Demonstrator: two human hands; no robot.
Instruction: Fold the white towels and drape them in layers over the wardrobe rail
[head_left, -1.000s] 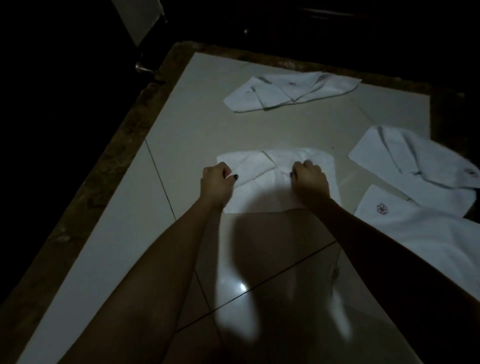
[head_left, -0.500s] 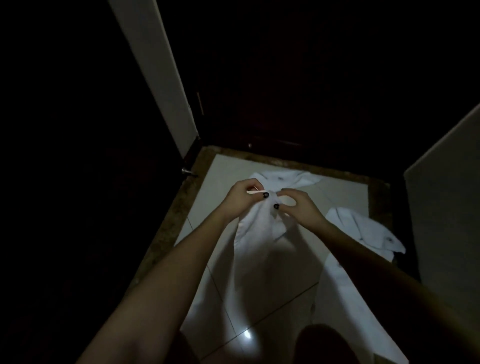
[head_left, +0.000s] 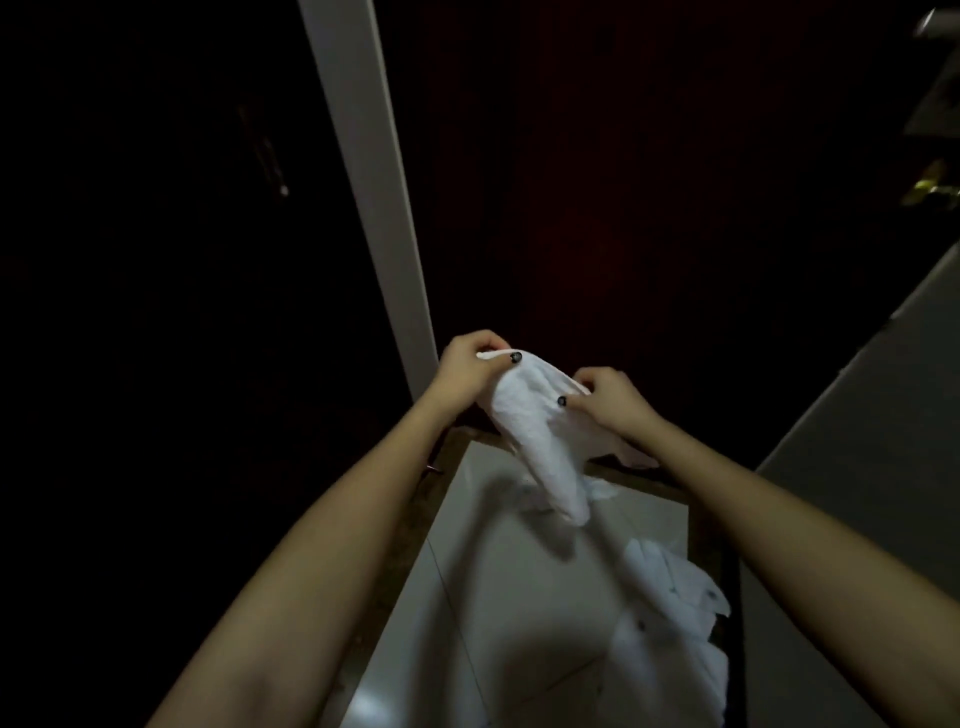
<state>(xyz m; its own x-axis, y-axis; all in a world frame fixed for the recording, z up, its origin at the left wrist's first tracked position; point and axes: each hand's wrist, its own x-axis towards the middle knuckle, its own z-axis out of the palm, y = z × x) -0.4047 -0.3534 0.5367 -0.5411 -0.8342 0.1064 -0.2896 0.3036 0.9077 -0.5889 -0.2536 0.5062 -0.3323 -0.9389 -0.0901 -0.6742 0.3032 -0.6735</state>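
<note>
A white towel (head_left: 535, 431) hangs in the air in front of me, its lower end drooping toward the floor. My left hand (head_left: 467, 371) pinches its upper left edge. My right hand (head_left: 608, 400) pinches the upper right edge, close beside the left. More white towels (head_left: 670, 613) lie crumpled on the pale tiled floor (head_left: 498, 597) at the lower right, and another towel (head_left: 597, 491) lies partly hidden behind the held one. The wardrobe rail is lost in the dark.
A white upright frame edge (head_left: 374, 182) rises just left of my hands. Dark wardrobe doors with a faint handle (head_left: 267, 156) fill the left. A grey wall (head_left: 872, 467) slants along the right. A brownish stone border (head_left: 415, 519) edges the floor.
Both hands picked the folded towel up off the floor and raised it. My view tilted up from the floor toward the dark wardrobe.
</note>
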